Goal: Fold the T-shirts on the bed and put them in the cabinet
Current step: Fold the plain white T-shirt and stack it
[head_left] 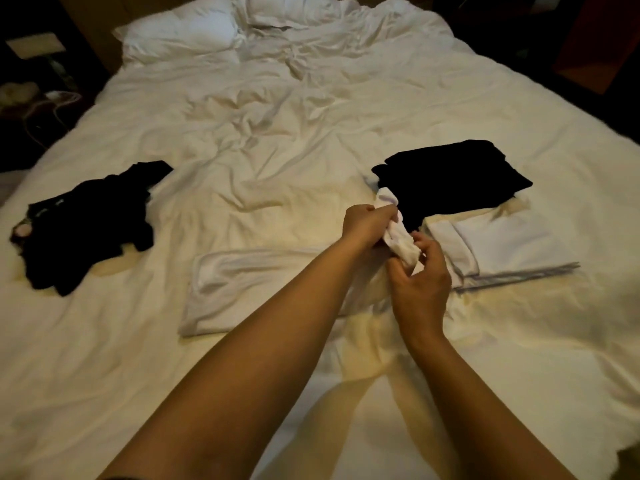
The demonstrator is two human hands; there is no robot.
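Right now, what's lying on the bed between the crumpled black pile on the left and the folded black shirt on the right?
In the head view, only rumpled white bedding lies between the crumpled black pile and the folded black shirt.

Your left: crumpled shirt (86,220) on the bed (277,133).
Near centre: flat shirt (249,289).
Your right: folded stack (502,251), folded shirt (457,178) just behind it.
Far end: pillows (180,32).

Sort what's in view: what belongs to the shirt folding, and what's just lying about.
Job: white T-shirt gripped by left hand and right hand; folded black shirt; folded white shirt; crumpled black shirt.
Lying about: pillows; cables on the floor.
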